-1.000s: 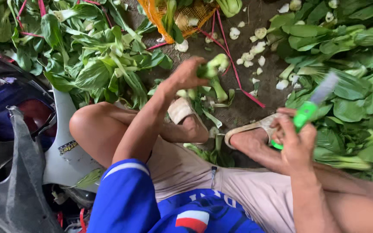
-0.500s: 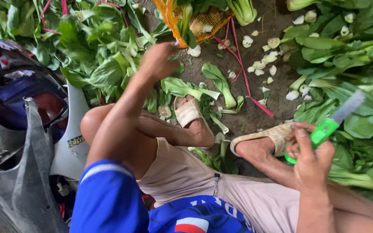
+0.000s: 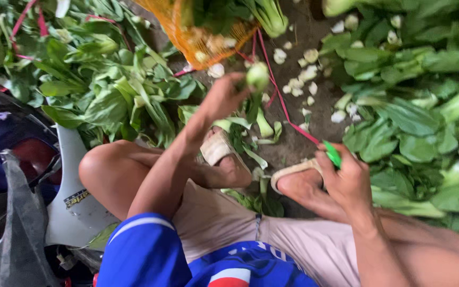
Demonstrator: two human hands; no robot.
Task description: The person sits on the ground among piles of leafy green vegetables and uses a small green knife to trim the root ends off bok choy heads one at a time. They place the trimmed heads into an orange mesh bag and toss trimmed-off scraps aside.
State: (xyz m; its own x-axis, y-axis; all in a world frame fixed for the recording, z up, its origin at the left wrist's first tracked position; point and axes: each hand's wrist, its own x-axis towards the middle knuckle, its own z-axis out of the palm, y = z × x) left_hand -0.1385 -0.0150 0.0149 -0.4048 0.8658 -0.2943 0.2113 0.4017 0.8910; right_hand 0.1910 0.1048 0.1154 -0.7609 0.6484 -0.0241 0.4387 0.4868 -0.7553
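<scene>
The left hand holds a bok choy by its stem over the ground (near the orange net); the right hand clasps a green handle, seemingly a knife.

A single head-worn camera looks steeply down from close above the seated person's lap and knees. It faces forward over the ground, with leafy greens filling the frame's upper left and right.
</scene>
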